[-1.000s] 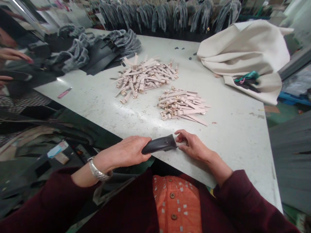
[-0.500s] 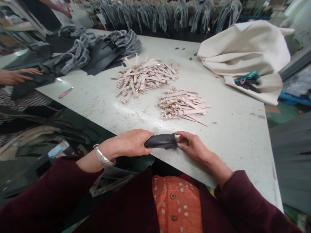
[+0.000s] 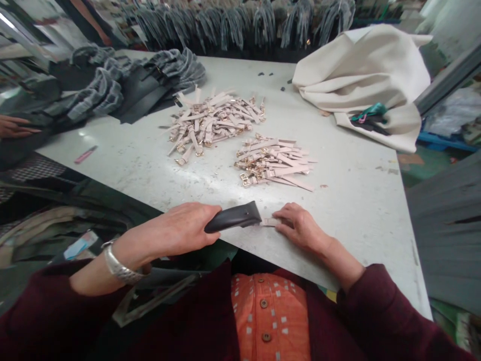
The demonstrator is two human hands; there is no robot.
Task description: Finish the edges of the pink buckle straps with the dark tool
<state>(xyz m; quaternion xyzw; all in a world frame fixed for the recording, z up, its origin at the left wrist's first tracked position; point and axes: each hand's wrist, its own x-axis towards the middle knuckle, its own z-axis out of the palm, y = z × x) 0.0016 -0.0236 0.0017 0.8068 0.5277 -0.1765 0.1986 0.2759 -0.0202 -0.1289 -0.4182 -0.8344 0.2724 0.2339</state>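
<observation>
My left hand (image 3: 191,226) is closed around a black hand tool (image 3: 233,215), smooth and curved, with a broad flared end facing right. Its exact kind does not show. From that end a short pale pink strap (image 3: 268,221) reaches across to my right hand (image 3: 299,224), whose thumb and fingers pinch it just above the tabletop. Where strap and tool meet, I cannot tell if the strap is inside or only touching. Beyond my hands lie a smaller pile of pink buckle straps (image 3: 276,161) and a bigger strap pile (image 3: 216,120) with gold buckles.
A cream sheet of material (image 3: 361,70) is heaped at the table's (image 3: 349,210) right back, with a green and black item (image 3: 372,118) on it. Dark bags (image 3: 139,93) lie back left beside another person's hand (image 3: 15,126). A pink-handled cutter (image 3: 85,154) rests near the left edge.
My left hand and the black tool have shifted left, away from my right hand, and the tool has tilted up at its right end. More of the pink strap shows between them.
</observation>
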